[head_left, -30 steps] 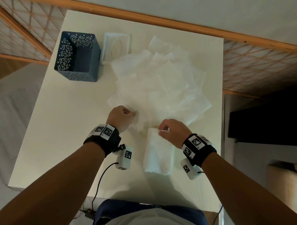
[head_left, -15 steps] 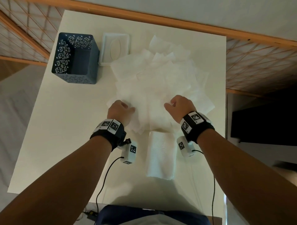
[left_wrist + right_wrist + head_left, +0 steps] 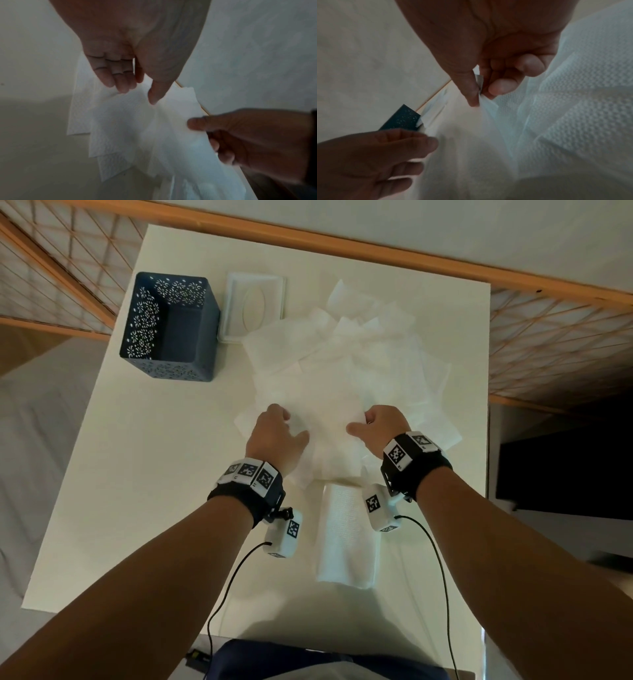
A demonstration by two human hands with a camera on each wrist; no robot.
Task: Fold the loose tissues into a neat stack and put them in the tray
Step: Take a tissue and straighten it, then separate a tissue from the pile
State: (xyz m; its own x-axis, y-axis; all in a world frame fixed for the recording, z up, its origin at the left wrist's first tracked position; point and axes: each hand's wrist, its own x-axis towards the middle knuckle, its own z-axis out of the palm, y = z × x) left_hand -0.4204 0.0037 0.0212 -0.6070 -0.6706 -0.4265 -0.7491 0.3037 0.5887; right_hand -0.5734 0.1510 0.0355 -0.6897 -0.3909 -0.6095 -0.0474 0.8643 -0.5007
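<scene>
A heap of loose white tissues [image 3: 346,371] covers the middle of the white table [image 3: 154,474]. Near me lies a folded stack of tissues [image 3: 346,539]. My left hand [image 3: 291,422] holds the left edge of the top tissue [image 3: 329,419] in the heap. In the left wrist view its fingers [image 3: 120,81] and thumb close on that sheet. My right hand [image 3: 359,422] pinches the right edge; the right wrist view shows a corner of the tissue [image 3: 488,106] caught between the thumb and forefinger of that hand [image 3: 481,94]. A dark blue perforated tray [image 3: 171,326] stands at the back left.
A white plastic lid with an oval slot [image 3: 255,302] lies between the blue tray and the heap. A wooden rail [image 3: 376,251] runs behind the table. Sensor cables trail from both wrists over the near table edge. The floor drops away on both sides.
My right hand has left the folded stack and moved up to the heap. My left hand has shifted forward. Both now grip opposite edges of the top tissue.
</scene>
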